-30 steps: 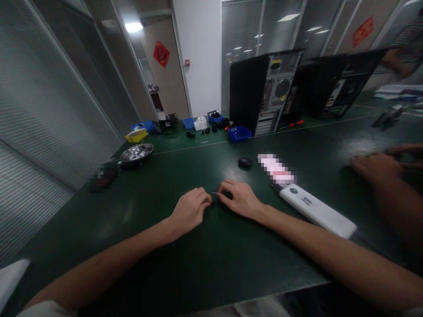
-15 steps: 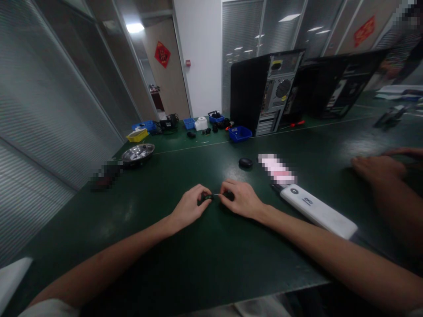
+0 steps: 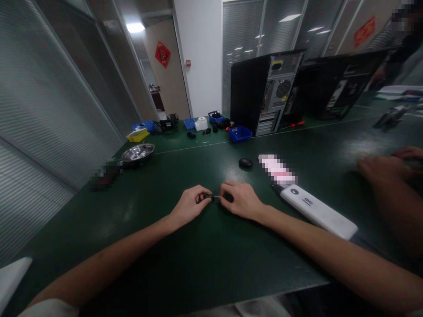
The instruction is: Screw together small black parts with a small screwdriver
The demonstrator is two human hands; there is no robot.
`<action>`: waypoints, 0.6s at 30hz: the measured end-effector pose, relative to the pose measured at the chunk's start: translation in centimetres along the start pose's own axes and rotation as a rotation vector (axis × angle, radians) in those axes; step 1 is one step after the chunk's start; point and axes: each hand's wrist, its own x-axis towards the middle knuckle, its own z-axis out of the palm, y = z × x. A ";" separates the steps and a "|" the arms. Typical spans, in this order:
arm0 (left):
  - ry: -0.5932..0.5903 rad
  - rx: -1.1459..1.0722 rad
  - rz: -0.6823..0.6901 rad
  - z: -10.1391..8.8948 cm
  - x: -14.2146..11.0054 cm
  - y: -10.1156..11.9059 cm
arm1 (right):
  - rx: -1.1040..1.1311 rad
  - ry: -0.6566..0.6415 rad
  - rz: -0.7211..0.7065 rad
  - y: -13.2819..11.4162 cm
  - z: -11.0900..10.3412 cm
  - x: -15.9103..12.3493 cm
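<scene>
My left hand (image 3: pixel 190 203) is closed, thumb and fingers pinching a small dark piece (image 3: pixel 209 196) with a hint of green on it. Facing it across a narrow gap, my right hand (image 3: pixel 240 199) is closed too, its fingertips around a thin pale metal pin or shaft (image 3: pixel 217 197) that points at the dark piece. Whether the pin touches the piece is too small to tell. Both hands rest low over the green table (image 3: pixel 185 264). Beyond my right hand lies a black computer mouse (image 3: pixel 245 163).
A white power bank-like block (image 3: pixel 319 211) marked 18 lies right of my right hand. Further back are a metal bowl (image 3: pixel 138 152), a yellow tray (image 3: pixel 137 135), a blue bin (image 3: pixel 240 133) and a computer tower (image 3: pixel 264 94). A co-worker's hand (image 3: pixel 385 169) is at the right.
The fingers of my left hand have opened out a little around the dark piece, showing more of it. My right hand has barely moved. The co-worker's hand at right has shifted slightly right.
</scene>
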 end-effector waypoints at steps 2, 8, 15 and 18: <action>-0.003 -0.005 0.013 0.0 0.0 0.0 | -0.006 0.005 -0.007 0.0 0.1 0.0; -0.011 -0.038 0.073 -0.1 0.1 0.2 | 0.031 0.016 -0.050 0.1 0.2 0.0; -0.029 -0.049 0.159 -0.2 -0.1 0.7 | -0.042 -0.028 -0.100 -0.1 0.2 -0.1; -0.049 -0.046 0.168 -0.3 -0.2 0.8 | -0.066 -0.041 -0.116 -0.2 0.2 -0.2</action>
